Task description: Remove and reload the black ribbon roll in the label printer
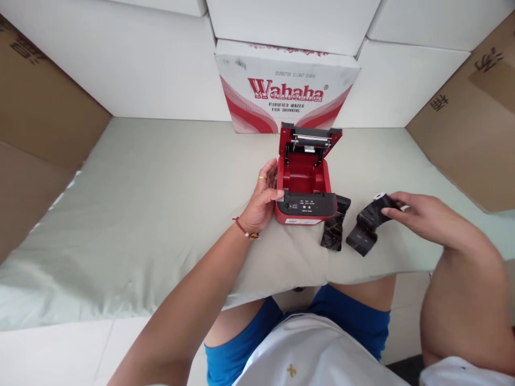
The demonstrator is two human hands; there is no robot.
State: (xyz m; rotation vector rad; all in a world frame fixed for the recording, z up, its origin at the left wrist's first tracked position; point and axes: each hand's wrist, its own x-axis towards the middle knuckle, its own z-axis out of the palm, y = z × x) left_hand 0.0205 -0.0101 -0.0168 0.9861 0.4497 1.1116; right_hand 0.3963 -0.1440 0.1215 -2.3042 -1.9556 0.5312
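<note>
A red and black label printer (pixel 306 203) stands on the cloth with its lid (pixel 309 140) raised and its paper bay bare inside. My left hand (pixel 263 199) grips its left side, the thumb on the front top corner and the fingers along the wall. To the right of the printer, my right hand (pixel 406 209) is closed on a roll of black labels (pixel 375 212), whose white core end faces up. A loose end of the roll hangs down toward the cloth. Between roll and printer lies a crumpled, shiny black strip (pixel 335 228), partly hidden behind the printer's corner.
A pale green cloth (pixel 169 198) covers the surface, its front edge close to my lap. At the back, a white and red water carton (pixel 287 86) stands against white boxes (pixel 161 64). Brown cardboard panels rise at the left (pixel 44 96) and right (pixel 470 118).
</note>
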